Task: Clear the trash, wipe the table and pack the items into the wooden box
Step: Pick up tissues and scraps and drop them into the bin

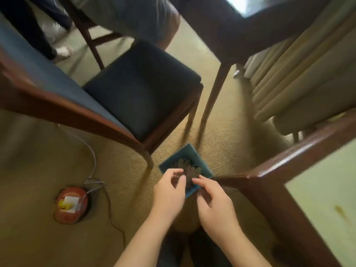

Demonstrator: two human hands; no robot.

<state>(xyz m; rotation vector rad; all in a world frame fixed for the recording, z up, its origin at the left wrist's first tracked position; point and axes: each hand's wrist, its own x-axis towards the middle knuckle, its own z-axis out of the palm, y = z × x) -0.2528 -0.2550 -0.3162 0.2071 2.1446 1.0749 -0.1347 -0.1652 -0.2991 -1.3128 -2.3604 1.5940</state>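
A small square blue bin [202, 166] stands on the carpet by the table's corner, with crumpled brown trash [185, 164] in it. My left hand [169, 191] hovers over the bin's near left edge, thumb and forefinger curled and pinching the near end of the trash. My right hand [213, 201] is over the near right edge, its fingers fairly straight and their tips touching the trash. The picture is blurred. The table [269, 170] has a dark wooden rim and a pale green top with a brown stain [341, 211]. No wooden box is in view.
A wooden chair with a dark seat [142, 87] stands just beyond the bin, its legs close to it. A red round device [71, 205] with cables lies on the carpet at left. Curtains [298, 74] hang at right. Another person's legs [38, 26] are at top left.
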